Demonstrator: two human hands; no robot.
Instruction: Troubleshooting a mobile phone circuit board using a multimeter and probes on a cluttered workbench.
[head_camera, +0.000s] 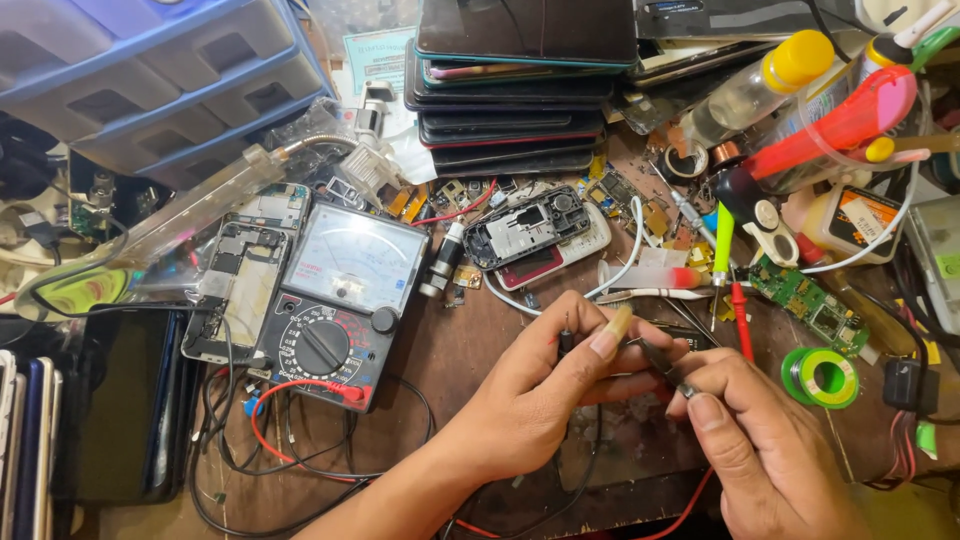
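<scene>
Head view: left hand (545, 385) and right hand (760, 450) on thin dark metal probe (665, 365).

So there's a thin black probe (566, 341) pinched upright in the left hand (535, 395), just its tip poking up above the knuckles, with the black lead running down under the palm. The right hand (755, 450) grips a slim dark metal tool (662, 362) (tweezers or a second probe, can't really tell), lying at a slant with its tip pointing up-left toward the left fingertips. The two tips sit close together over the worn brown bench (470, 340). A red lead (690, 505) trails out below the right hand toward the bench's near edge.
</scene>
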